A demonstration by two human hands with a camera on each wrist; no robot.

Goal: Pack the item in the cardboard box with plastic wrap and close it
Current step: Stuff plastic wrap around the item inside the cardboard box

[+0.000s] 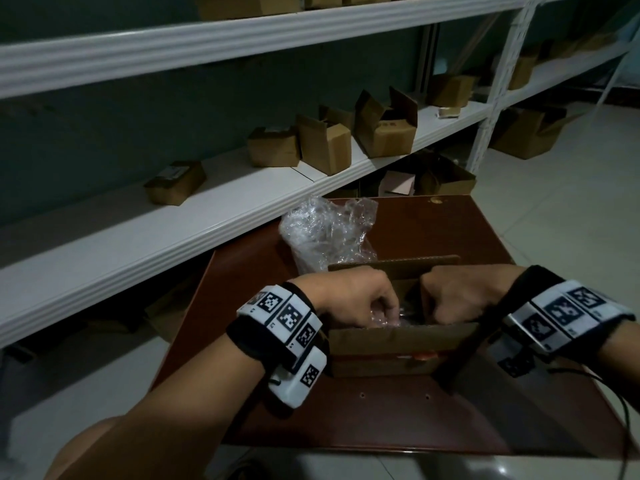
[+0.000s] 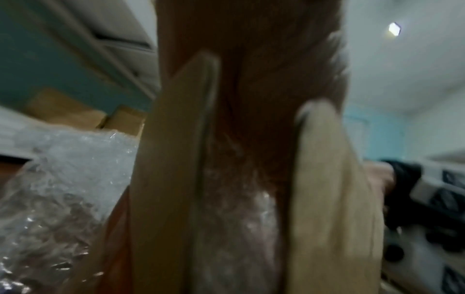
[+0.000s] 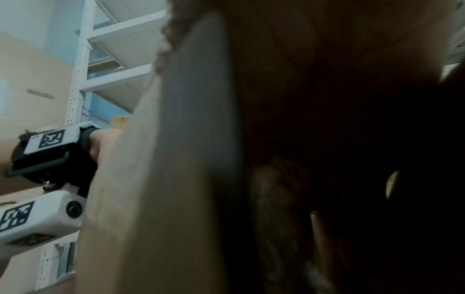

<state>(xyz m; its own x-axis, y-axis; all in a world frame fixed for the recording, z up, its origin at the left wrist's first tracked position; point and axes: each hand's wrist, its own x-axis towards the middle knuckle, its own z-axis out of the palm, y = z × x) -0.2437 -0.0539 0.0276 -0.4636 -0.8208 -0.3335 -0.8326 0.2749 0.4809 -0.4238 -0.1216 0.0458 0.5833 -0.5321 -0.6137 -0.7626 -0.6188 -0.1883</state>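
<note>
An open cardboard box [image 1: 398, 344] stands on a reddish-brown table [image 1: 381, 427], its far flap [image 1: 398, 263] upright. Both hands reach down into it. My left hand [image 1: 388, 308] has its fingers curled onto crinkled plastic wrap [image 1: 381, 317] lying inside the box. My right hand [image 1: 440, 311] is curled like a fist at the box's right inside; its fingertips are hidden. The left wrist view is blurred and shows the wrap in the box [image 2: 236, 218] between two cardboard flaps [image 2: 176, 159]. The item itself is not visible. The right wrist view is mostly dark beside a cardboard flap [image 3: 176, 159].
A loose heap of clear plastic wrap [image 1: 325, 233] lies on the table just behind the box. White shelving [image 1: 138, 237] runs along the left and back, carrying several small cardboard boxes [image 1: 322, 143]. More boxes sit under it. Tiled floor [image 1: 571, 202] lies to the right.
</note>
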